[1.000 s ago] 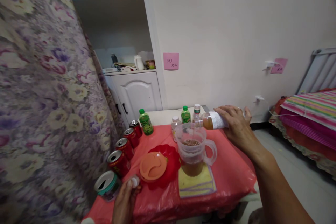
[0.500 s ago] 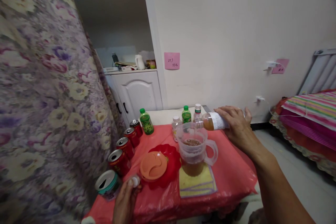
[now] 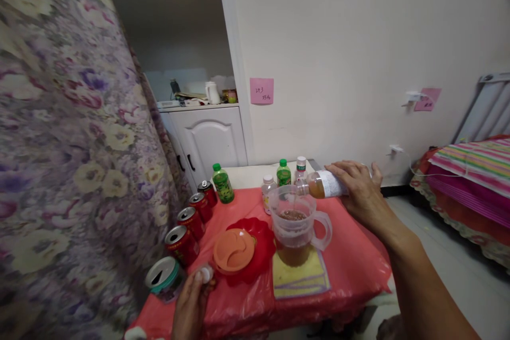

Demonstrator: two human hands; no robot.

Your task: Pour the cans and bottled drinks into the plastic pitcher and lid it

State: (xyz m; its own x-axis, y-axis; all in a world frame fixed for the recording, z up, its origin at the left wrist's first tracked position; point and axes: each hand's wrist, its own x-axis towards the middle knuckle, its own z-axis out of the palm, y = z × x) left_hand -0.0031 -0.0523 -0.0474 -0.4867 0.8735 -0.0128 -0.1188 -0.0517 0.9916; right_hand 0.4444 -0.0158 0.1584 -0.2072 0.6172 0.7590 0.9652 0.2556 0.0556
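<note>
My right hand (image 3: pixel 356 186) is wrapped round a labelled plastic bottle (image 3: pixel 329 184), tipped almost level with its mouth over the rim of a clear plastic pitcher (image 3: pixel 295 234). Brown liquid shows in both the bottle and the pitcher, which stands on a folded yellow cloth (image 3: pixel 300 284). Low at the left, my left hand (image 3: pixel 192 297) pinches a white bottle cap (image 3: pixel 206 274) between thumb and fingers. Beside that hand are an open teal-rimmed can (image 3: pixel 165 279) and a red plate (image 3: pixel 263 249) with an orange lid-like disc (image 3: pixel 234 251) lying on it.
Several red cans (image 3: pixel 182 244) line the left of the red-covered table (image 3: pixel 350 276). Behind stand a green-labelled bottle (image 3: pixel 223 185), another green-capped bottle (image 3: pixel 283 172), and two white-capped bottles (image 3: pixel 268 191). A floral curtain (image 3: pixel 79 170) hangs close on the left; a bed (image 3: pixel 470 186) stands right.
Both hands, the tilted bottle and the pitcher keep nearly the same positions. The whole view has shifted very slightly.
</note>
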